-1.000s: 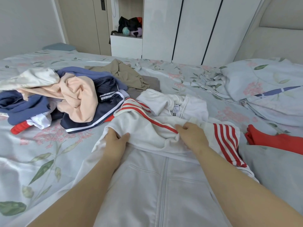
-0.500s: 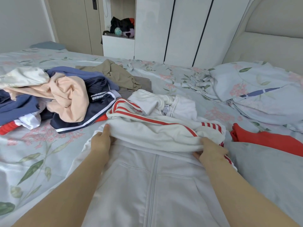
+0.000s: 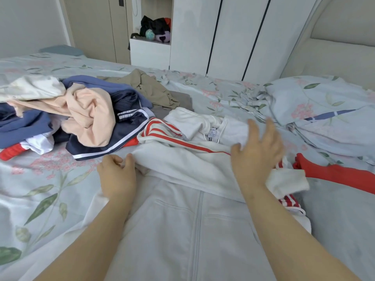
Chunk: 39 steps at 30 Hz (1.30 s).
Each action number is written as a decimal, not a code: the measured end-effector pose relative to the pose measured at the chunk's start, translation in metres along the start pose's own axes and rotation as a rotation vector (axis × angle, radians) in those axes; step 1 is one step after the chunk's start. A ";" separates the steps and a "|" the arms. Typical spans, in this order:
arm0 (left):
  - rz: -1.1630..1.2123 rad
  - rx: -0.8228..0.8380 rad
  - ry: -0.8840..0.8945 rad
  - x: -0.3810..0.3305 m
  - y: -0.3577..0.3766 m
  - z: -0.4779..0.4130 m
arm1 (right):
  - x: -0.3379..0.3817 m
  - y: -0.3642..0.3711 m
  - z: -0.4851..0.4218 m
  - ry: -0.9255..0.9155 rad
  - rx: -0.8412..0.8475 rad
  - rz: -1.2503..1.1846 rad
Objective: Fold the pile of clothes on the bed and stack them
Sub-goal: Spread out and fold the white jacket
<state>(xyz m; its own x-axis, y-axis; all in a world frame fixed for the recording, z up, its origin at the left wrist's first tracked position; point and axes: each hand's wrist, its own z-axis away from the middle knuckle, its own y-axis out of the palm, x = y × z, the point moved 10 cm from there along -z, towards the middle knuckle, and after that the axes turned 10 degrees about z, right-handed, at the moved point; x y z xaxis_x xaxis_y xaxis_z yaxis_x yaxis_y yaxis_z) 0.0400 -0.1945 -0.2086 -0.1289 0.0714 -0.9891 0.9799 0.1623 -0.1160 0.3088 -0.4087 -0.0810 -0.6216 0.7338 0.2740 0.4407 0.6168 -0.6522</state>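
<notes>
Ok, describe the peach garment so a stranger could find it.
Start at the floral bed, then the clothes pile on its left. The peach garment lies crumpled on top, the only pink-orange piece among navy, blue and white ones.

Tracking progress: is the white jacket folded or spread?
Partly folded: white jacket body lies spread flat, its red-striped sleeve laid across the chest.
</notes>
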 end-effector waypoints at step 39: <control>-0.458 0.766 1.100 -0.077 0.145 0.096 | -0.087 0.110 0.011 -0.177 0.691 0.541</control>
<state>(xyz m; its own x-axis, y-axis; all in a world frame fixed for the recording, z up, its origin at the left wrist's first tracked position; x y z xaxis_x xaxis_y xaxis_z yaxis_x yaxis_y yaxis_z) 0.2065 -0.2706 -0.1577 -0.1559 0.9353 -0.3176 0.6130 -0.1605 -0.7736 0.4046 -0.4074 -0.1843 -0.5582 0.7844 -0.2706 0.2498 -0.1522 -0.9563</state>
